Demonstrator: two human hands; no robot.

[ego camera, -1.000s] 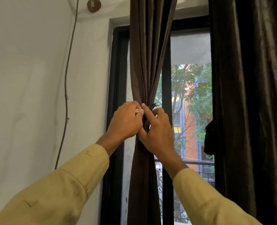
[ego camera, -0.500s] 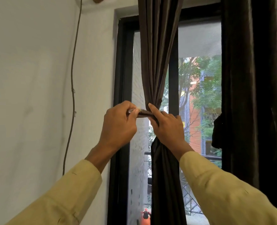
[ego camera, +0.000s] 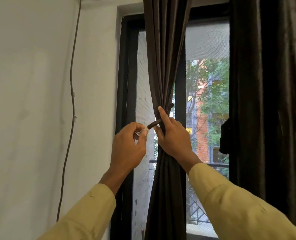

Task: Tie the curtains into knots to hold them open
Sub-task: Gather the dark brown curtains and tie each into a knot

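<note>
Head view: the right hand grips the curtain, bunched in front of the window, so its folds don't spread, while the left hand's fingers clamp on the tie's end, likely to pull it snug.

White wall at left. A thin brown cable runs down it from the top edge, held by small white clips. Black window frame stands just right of the wall, with a black mullion upright in the opening. Through the glass: white brick wall, green trees, orange building, dark railing low.
</note>
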